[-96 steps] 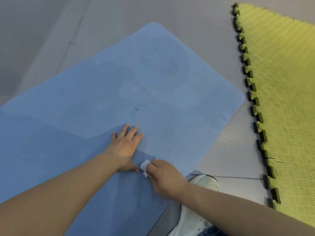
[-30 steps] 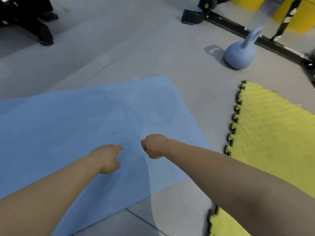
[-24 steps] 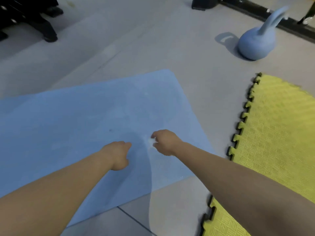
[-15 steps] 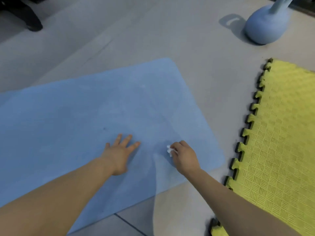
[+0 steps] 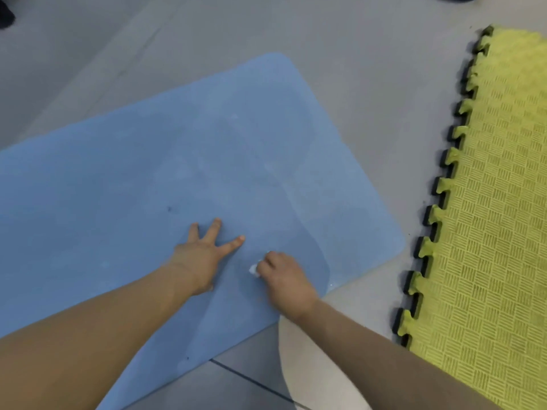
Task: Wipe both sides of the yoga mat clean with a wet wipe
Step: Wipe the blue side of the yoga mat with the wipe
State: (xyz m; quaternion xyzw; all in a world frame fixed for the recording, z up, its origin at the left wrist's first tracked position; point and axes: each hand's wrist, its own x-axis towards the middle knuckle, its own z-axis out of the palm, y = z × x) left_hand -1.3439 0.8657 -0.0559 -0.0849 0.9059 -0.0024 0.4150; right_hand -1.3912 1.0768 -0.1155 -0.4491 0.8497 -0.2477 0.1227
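I am reaching both bare arms forward and down. My left hand (image 5: 204,255) is lying flat, palm down, with its fingers straight and spread. Just beside it, my right hand (image 5: 285,281) is curling its fingers tightly around something small and white, knuckles up.

Head view, angled steeply down, close over floor (image 5: 370,84)

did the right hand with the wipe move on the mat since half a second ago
Yes. The right hand, gripping the wet wipe, has slid left across the blue yoga mat, away from the mat's right edge and toward the flat left hand.
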